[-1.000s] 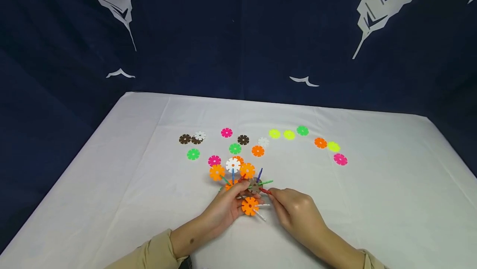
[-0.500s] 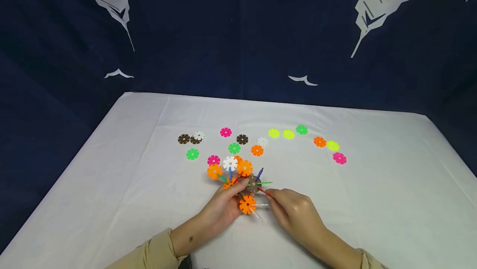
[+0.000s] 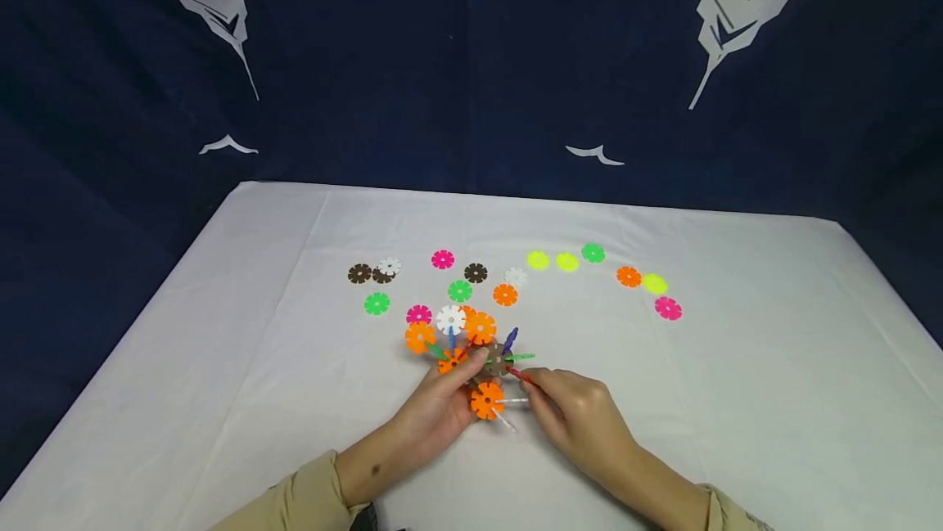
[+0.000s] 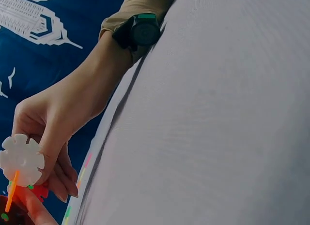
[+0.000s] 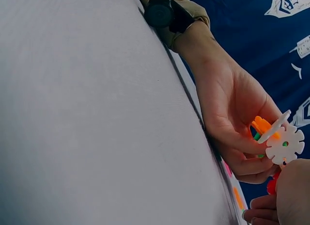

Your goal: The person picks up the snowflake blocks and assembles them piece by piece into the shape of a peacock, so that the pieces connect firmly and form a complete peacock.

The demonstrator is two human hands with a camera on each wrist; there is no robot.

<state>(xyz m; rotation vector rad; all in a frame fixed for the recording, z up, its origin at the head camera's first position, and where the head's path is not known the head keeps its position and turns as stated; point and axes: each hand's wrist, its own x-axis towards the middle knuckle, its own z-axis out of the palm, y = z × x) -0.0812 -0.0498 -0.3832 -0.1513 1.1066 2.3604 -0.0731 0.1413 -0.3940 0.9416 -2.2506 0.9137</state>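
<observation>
My left hand [image 3: 442, 400] holds a built cluster of notched plastic discs just above the table, its thumb across the front. Orange discs [image 3: 487, 400], a white disc [image 3: 451, 319] and a brown disc [image 3: 498, 360] make up part of it; blue, green, purple and clear-white ones stand edge-on. My right hand [image 3: 585, 408] pinches a red notched disc [image 3: 520, 374], seen edge-on, against the brown disc's lower right rim; whether its slot is engaged cannot be told. In the left wrist view a white disc [image 4: 22, 159] partly hides the right fingers. The right wrist view shows my left palm [image 5: 223, 99] behind the cluster.
Loose notched discs lie flat beyond the hands on the white-covered table [image 3: 221, 400]: among them a green disc [image 3: 377, 303], a yellow disc [image 3: 567, 262] and a pink disc [image 3: 668, 308]. One white disc [image 3: 390, 267] overlaps a brown one. A dark blue curtain [image 3: 412, 65] hangs behind.
The cluster has tilted and shifted slightly up and left in my left hand. My right hand keeps its pinch on the red disc at the brown disc's rim. The head view has drifted a little.
</observation>
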